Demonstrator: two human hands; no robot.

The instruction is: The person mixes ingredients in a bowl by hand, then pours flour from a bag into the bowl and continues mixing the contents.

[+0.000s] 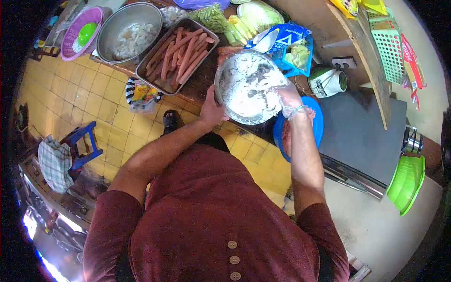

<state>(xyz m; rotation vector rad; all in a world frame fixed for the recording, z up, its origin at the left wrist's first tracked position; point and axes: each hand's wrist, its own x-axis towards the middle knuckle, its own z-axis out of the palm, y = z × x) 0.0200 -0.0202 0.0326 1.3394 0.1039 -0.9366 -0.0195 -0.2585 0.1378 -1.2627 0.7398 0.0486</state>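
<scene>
A round metal bowl with white powder or batter in it is tilted at the table's front edge. My left hand grips its left rim. In a clear plastic glove, my right hand is at the bowl's right side, over the white stuff; its fingers are blurred and partly hidden. Under my right wrist is a blue basin with pink minced meat. To the left of the bowl, a metal tray holds several long reddish-brown sticks.
At the back left are a large metal pot with pale pieces and a pink basket. Vegetables and a blue crate lie behind. A dark-topped appliance and green baskets are at right.
</scene>
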